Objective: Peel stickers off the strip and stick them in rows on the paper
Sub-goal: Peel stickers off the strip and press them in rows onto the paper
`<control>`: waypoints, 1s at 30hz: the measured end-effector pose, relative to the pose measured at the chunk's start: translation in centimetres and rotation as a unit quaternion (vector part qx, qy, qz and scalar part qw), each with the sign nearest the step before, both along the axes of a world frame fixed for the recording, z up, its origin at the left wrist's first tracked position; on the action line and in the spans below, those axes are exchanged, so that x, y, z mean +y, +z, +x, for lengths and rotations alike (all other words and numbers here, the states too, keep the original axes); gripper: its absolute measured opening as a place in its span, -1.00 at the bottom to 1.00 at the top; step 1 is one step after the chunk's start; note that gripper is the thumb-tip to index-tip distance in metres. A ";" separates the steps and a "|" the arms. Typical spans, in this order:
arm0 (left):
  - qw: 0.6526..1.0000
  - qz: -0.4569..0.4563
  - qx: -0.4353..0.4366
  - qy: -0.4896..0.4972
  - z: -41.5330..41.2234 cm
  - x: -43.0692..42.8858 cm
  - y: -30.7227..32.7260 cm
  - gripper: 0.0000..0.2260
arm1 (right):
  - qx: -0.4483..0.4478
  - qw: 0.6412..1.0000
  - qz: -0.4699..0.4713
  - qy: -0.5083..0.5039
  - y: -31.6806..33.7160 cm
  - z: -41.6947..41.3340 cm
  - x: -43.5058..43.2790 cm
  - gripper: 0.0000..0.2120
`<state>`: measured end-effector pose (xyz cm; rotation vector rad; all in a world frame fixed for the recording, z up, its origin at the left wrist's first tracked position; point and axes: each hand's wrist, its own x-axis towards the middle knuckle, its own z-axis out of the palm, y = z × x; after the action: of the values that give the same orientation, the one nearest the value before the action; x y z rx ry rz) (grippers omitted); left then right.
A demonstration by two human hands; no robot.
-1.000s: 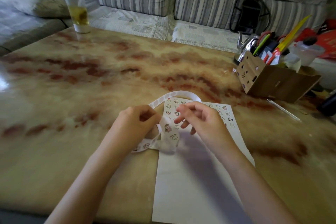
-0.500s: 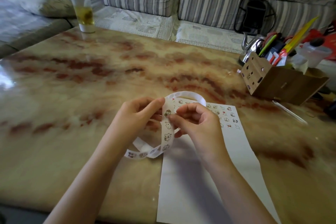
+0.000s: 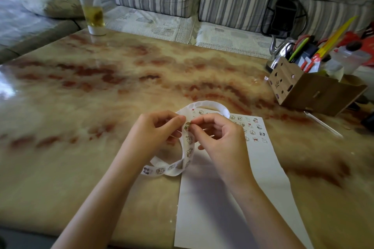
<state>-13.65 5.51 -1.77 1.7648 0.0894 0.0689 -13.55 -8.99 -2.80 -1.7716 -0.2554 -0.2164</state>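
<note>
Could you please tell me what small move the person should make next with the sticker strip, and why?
Probably draw the right hand away to peel the top sticker free: its fingertips pinch at that sticker while the left hand holds the strip by the paper, where rows of stickers fill only the far end.

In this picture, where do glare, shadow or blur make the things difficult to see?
Head view: strong glare whitens the table at its left edge; the left hand and right hand throw a soft shadow over the paper beside the strip; the far right, past the cardboard box, is smeared; the wide lens bows lines near the borders; the strip's stickers are small but readable.
</note>
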 end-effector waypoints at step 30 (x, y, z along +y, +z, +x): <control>0.998 0.054 0.030 0.010 0.3 0.2 -0.8 -0.82 | 0.007 0.999 -0.024 0.036 0.2 -0.4 -1.8 -0.92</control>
<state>-13.30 5.66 -2.61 1.8752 0.1498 0.0360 -13.97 -10.75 -2.58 -1.8063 -0.3165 -0.1465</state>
